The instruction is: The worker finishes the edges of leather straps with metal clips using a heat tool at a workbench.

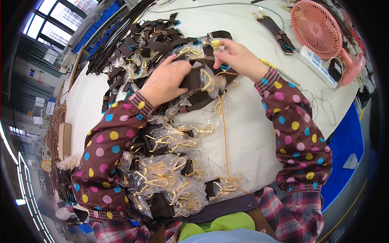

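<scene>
My left hand is closed around a folded dark brown webbing strap. At the strap's right end a gold snap hook in clear plastic is blurred by motion. My right hand is just up and to the right of it, thumb and index finger apart, with a yellow covering on the index fingertip and nothing clearly visible between them. Behind both hands spreads a tangled pile of dark straps with turquoise bits and plastic-wrapped hooks. Nearer me lie several wrapped gold hooks on straps.
An orange cord runs down the white table. At the back right stand a pink fan and a white power strip, near a separate strap bundle. A blue bin sits beyond the table's right edge.
</scene>
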`<state>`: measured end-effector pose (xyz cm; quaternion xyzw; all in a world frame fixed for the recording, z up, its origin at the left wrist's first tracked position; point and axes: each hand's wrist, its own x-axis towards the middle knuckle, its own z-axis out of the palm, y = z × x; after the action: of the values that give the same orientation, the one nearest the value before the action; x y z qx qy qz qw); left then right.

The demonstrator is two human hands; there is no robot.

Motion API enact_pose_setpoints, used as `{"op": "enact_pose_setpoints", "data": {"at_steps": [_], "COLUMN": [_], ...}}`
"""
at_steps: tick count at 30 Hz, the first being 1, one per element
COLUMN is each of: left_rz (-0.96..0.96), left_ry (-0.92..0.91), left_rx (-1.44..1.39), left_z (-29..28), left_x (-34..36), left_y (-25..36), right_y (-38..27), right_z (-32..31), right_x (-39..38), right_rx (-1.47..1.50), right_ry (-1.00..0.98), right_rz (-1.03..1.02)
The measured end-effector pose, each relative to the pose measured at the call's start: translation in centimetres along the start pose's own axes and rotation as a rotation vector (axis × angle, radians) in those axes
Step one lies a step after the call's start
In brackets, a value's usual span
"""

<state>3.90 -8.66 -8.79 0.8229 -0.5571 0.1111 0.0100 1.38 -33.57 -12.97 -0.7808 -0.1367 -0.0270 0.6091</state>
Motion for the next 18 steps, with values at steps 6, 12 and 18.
{"op": "enact_pose_setpoints", "data": {"at_steps": [6, 12, 18], "left_rz": [-0.504, -0.463, -0.652], "left_ry": [0.501, 0.688, 0.862], "left_rx": [-0.577, -0.566, -0.580], "left_z": [-4.9, -7.7, -12.1], "left_x": [-0.7, -1.0, -3.0], "left_y": [-2.1, -3.6, -6.3], "right_y": [-7.4, -6.4, -4.6], "right_z": [-3.2, 0.4, 6.0], "right_x": [-1.7, -2.1, -1.9], "right_rx": [-0.131, -0.523, -0.117], "right_ry": [0.173, 0.101, -0.022], "right_rz": [-0.178, -0.282, -0.178]}}
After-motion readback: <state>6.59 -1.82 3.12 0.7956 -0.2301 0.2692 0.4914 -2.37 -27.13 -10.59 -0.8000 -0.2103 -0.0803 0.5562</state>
